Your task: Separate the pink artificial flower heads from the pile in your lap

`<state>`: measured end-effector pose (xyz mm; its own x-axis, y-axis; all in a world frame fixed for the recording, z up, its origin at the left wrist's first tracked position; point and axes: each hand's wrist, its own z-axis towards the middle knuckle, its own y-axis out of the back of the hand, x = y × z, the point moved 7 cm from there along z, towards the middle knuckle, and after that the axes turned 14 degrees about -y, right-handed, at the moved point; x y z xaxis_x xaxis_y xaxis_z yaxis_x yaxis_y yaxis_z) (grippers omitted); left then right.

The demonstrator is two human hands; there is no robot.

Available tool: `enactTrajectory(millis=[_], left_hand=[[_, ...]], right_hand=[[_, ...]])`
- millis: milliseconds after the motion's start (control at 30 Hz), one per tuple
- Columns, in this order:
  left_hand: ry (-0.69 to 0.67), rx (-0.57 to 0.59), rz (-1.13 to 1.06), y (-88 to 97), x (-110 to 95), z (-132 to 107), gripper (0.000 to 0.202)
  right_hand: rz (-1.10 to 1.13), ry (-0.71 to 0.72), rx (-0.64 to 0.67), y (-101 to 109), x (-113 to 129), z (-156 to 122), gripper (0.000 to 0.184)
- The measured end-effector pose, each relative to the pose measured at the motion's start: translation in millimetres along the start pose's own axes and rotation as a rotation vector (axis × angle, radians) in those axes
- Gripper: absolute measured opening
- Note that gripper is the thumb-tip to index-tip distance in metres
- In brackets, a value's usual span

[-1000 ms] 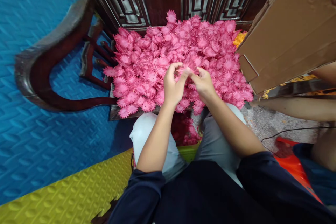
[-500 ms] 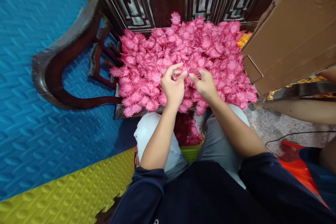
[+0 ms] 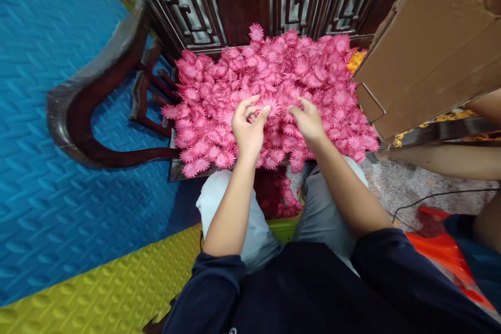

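A thick heap of pink artificial flowers [image 3: 211, 109] with narrow pointed petals covers the wooden seat in front of me. Over the middle of it, my left hand [image 3: 249, 128] is closed, with a pink flower [image 3: 271, 107] at its thumb and fingertips. To the right, my right hand [image 3: 308, 121] is slightly smeared by motion. Its thumb and forefinger are bent toward each other, and a blurred pink flower [image 3: 288, 100] shows at their tips. A small gap separates the two hands.
A dark curved wooden armrest [image 3: 62, 115] stands left, above blue matting [image 3: 35, 188] and a yellow mat strip [image 3: 97, 276]. Carved panels [image 3: 242, 0] rise behind. On the right are a cardboard box [image 3: 434, 52], another person's limb [image 3: 442, 160] and a black cable [image 3: 438, 195].
My hands have moved apart; they were almost touching around one pink flower. The left still has a flower at its fingertips, and the right has drawn away. The whole view has shifted slightly.
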<state>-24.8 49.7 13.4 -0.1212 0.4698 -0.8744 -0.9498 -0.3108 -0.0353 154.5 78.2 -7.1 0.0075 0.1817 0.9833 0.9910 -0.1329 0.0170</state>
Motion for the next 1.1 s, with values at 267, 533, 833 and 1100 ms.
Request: enactTrajectory(millis=[267,533,833,1100], left_hand=[[0.136,-0.06,-0.102,8.7,25.9,1.8,0.029],[0.109,-0.066,-0.09,8.2,21.6,4.3,0.025],[0.055,0.011,-0.066,0.4,19.7,3.4,0.029],[0.24,0.012,-0.211,-4.0,33.1,-0.3,0.037]], right_hand=[[0.065,-0.033,0.184,-50.9,9.1,-33.5,0.013],[0.083,0.041,0.174,-48.2,15.0,-36.7,0.027],[0.162,-0.067,0.175,-49.8,7.8,-34.2,0.019],[0.179,-0.112,0.111,-42.0,5.9,-32.4,0.017]])
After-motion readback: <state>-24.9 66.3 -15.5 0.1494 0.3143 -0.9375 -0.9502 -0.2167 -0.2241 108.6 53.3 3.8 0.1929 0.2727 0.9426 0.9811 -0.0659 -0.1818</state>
